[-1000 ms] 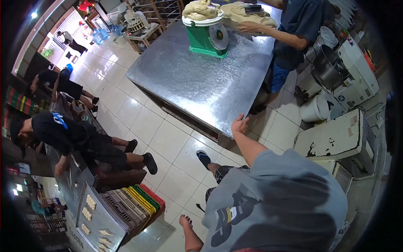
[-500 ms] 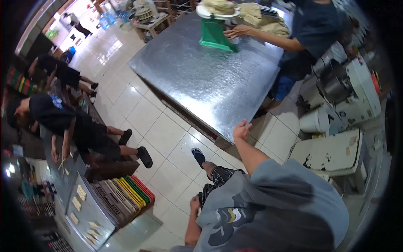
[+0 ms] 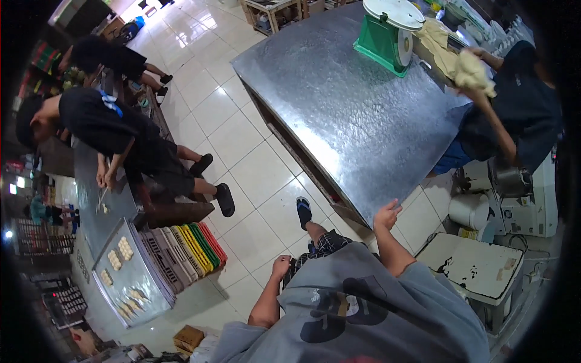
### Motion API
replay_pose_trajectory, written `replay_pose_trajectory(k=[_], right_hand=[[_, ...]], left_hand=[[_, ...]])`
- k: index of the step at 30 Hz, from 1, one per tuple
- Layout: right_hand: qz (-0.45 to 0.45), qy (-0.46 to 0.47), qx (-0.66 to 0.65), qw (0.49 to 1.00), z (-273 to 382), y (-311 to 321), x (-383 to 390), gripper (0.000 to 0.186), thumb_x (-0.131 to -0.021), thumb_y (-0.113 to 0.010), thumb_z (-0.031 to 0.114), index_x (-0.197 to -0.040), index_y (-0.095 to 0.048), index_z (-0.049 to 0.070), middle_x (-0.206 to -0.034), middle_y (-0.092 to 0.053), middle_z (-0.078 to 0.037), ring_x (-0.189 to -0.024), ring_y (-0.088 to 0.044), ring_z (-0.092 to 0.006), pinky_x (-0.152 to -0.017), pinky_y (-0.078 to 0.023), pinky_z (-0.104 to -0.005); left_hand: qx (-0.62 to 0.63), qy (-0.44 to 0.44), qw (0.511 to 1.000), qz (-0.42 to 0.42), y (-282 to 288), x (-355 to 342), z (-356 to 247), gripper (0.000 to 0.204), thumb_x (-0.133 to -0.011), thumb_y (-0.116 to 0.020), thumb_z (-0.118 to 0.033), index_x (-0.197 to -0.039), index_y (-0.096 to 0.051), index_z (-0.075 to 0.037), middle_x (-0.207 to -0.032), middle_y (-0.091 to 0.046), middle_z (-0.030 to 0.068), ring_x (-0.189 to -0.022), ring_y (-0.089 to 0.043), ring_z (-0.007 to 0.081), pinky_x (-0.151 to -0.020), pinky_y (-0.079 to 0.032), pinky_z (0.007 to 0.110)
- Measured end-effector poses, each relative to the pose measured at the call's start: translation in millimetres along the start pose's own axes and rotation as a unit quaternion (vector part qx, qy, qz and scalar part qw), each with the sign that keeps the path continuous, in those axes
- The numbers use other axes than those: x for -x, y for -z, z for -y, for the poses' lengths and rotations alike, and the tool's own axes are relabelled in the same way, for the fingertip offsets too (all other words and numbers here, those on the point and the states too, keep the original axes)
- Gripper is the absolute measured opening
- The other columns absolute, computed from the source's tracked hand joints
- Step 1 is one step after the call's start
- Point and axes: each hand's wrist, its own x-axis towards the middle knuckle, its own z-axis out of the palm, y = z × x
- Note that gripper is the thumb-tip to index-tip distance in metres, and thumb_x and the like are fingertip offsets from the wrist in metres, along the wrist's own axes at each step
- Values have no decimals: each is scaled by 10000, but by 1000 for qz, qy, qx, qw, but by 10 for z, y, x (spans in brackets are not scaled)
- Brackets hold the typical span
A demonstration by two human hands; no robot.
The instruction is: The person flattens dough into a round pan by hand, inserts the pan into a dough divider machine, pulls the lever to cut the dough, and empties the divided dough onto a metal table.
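1. The counter (image 3: 339,109) lies ahead and to the right, and its near corner is met by the right hand (image 3: 387,215); the fingers are loosely extended with nothing seen in them, and whether the corner is pressed or only brushed cannot be told.
2. The left hand (image 3: 281,266) is held low, just beside the checked shorts (image 3: 324,248), with fingers curled; whether anything is gripped inside cannot be told.
3. Toward the far edge of the counter, the green scale (image 3: 384,42) is set upright; beyond it a tan heap (image 3: 439,45) is seen, cloth or dough, not clearly told.
4. At the counter's right edge, a pale lump of dough (image 3: 474,74), blurred, is held up by a co-worker (image 3: 514,115), apart from the scale.
5. On the left, some shaping is judged done: dough balls (image 3: 125,248) are laid in groups on the tray (image 3: 145,275), with thin pieces (image 3: 133,302) near its closest edge.
6. The raised lump is judged left to be divided, being seen whole.
7. At the side counter (image 3: 115,215), thin sticks (image 3: 101,199) are handled by another co-worker (image 3: 97,121); that work is judged unfinished.
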Motion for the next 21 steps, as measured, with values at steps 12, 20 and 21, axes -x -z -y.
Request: replay_pose_trajectory(k=[12,20,21], right_hand=[[-11,-30,70,997,-4,-68,-8,615,-929,-250,530,-1326,-370,75,-1046,-584,-300,-964,-549,-472,-835,-417,-523],[-111,73,109,985,-210,-250,-181,561,-934,-303,520,-1273,-452,99,-1082,-607,-199,-947,-563,-421,-830,-429,-484],[-113,86,99,985,-428,-405,-360,541,-940,-340,502,-1257,-476,85,-1110,-601,-187,-968,-559,-396,-841,-435,-447]], left_hand=[[13,-68,997,-39,1235,-686,-1906,303,-889,-522,-328,-1057,-582,-83,-901,-625,61,-759,-587,154,-609,-463,301],[146,-36,983,-104,1701,-877,-1979,321,-900,-518,-351,-1046,-577,-72,-907,-630,65,-754,-587,161,-625,-471,302],[154,-13,981,-115,1744,-927,-1738,319,-899,-518,-355,-1042,-580,-77,-904,-630,64,-748,-588,160,-620,-469,307]])
